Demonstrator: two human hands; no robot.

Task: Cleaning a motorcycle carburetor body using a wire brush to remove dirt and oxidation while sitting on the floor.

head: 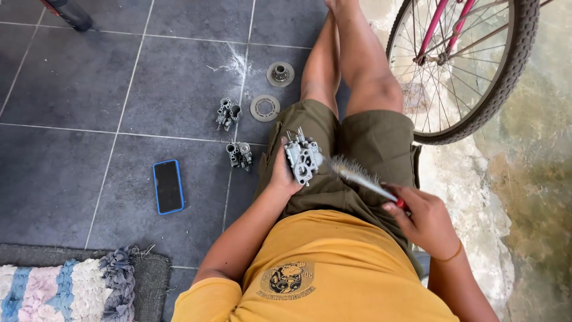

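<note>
My left hand (281,173) grips a grey metal carburettor body (302,157) over my lap, above olive shorts. My right hand (426,222) holds a wire brush (357,174) by its red handle. The bristle end lies just right of the carburettor, close to it or touching. I sit on the floor with my legs stretched forward.
Two more grey carburettor parts (227,112) (239,154) and two round metal discs (265,108) (280,74) lie on the dark tiles. A phone in a blue case (168,186) lies left. A bicycle wheel (471,65) stands right by a worn wall. A rag rug (71,289) sits bottom left.
</note>
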